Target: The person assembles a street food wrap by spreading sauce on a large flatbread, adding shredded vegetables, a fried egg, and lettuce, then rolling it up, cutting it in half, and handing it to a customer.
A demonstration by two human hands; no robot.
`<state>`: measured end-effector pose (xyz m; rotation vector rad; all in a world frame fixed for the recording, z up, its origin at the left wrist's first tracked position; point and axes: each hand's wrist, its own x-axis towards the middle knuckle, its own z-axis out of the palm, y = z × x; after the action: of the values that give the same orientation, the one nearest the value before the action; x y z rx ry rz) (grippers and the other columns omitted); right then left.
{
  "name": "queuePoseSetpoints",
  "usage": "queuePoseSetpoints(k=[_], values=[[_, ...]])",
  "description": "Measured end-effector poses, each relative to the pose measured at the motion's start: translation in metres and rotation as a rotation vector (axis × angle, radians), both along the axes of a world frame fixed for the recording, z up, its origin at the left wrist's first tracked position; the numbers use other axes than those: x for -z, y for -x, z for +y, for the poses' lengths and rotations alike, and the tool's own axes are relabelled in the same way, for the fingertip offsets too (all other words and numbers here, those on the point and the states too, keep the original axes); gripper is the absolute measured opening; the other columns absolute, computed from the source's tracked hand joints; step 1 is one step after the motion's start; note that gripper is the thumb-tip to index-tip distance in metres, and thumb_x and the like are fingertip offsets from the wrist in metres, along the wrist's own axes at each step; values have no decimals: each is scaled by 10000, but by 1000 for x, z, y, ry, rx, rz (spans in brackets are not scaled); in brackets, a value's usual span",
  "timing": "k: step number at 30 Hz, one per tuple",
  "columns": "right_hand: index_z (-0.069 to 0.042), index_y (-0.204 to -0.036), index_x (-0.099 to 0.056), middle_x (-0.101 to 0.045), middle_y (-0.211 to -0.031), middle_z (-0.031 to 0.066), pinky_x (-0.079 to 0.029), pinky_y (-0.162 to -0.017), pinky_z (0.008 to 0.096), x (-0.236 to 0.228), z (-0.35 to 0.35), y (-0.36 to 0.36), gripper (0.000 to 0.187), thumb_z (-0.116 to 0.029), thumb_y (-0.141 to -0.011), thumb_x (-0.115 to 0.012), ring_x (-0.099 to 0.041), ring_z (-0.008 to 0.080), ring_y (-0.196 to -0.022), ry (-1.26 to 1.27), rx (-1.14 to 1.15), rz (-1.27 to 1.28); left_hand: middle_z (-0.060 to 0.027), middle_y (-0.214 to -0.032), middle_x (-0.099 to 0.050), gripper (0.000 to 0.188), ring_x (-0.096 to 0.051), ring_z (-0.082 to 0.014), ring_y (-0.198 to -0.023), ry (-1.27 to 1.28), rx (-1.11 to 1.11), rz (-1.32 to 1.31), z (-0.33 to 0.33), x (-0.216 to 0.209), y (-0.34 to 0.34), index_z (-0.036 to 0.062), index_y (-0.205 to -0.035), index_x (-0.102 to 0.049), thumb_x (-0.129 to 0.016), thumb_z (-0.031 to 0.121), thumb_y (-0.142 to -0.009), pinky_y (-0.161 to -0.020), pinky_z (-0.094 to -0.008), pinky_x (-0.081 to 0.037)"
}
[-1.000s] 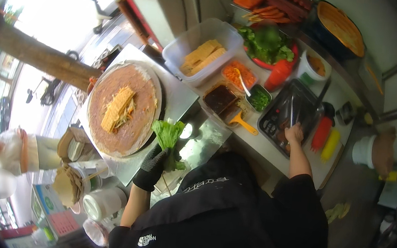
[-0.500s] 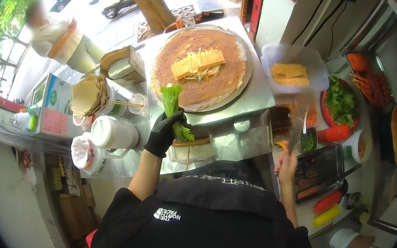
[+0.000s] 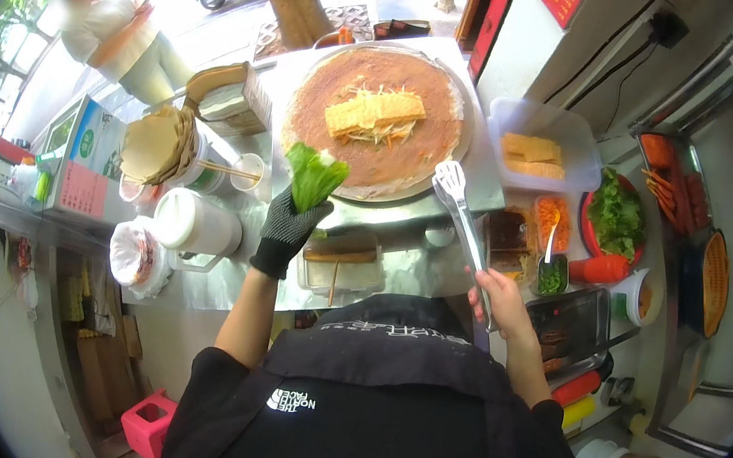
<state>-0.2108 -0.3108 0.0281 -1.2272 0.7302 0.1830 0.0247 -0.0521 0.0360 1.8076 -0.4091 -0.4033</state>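
A bunch of green lettuce (image 3: 314,177) stands up out of my left hand (image 3: 291,227), whose black dotted glove is closed around it. It is held at the near left edge of a large round pancake (image 3: 335,79) spread with reddish-brown sauce. Across the pancake's middle lie golden crisp sheets (image 3: 375,114), with pale and orange shreds (image 3: 394,133) under and beside them. My bare right hand (image 3: 504,303) grips metal tongs (image 3: 463,223) by the handle. Their slotted end points forward, close to the pancake's near right edge.
At right stand a clear bin (image 3: 549,123) of crisp sheets, a tub of orange shreds (image 3: 551,217), chopped greens (image 3: 552,279), a red basin (image 3: 584,212) of lettuce and a red bottle (image 3: 599,269). Left are a white jug (image 3: 202,225) and paper bags (image 3: 155,148). A person (image 3: 125,35) stands outside.
My right hand has moved left from beside the sauce and topping tubs, bringing the tongs near the pancake. My left hand has shifted slightly left, and the lettuce now looks more bunched.
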Motion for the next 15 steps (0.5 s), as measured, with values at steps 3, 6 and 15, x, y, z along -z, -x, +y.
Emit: queuePoseSetpoints(k=[3, 6, 15], values=[[-3, -1128, -560, -562, -651, 17, -407, -427, 186, 4, 0, -9, 331, -258, -929, -492, -496, 59, -473, -11, -55, -5, -73, -903, -661, 395, -608, -151, -806, -10, 95, -105, -13, 19, -17, 8, -1066, -597, -729, 171, -732, -728, -287, -479], [-3, -1103, -580, -567, -641, 17, -413, -438, 183, 2, 1, -17, 317, -254, -925, -504, -503, 55, -480, -8, -79, -20, -89, -925, -670, 473, -629, -189, -841, -161, 184, -309, -51, 23, -28, 29, -1097, -591, -751, 229, -700, -758, -319, -483], [-11, -1085, -597, -559, -633, 6, -416, -448, 177, -2, -3, -22, 294, -241, -914, -531, -500, 48, -489, -1, -64, -42, -166, -898, -601, 340, -601, -374, -829, -559, 366, -788, -124, 44, -36, 86, -1023, -587, -652, 286, -756, -712, -433, -487]])
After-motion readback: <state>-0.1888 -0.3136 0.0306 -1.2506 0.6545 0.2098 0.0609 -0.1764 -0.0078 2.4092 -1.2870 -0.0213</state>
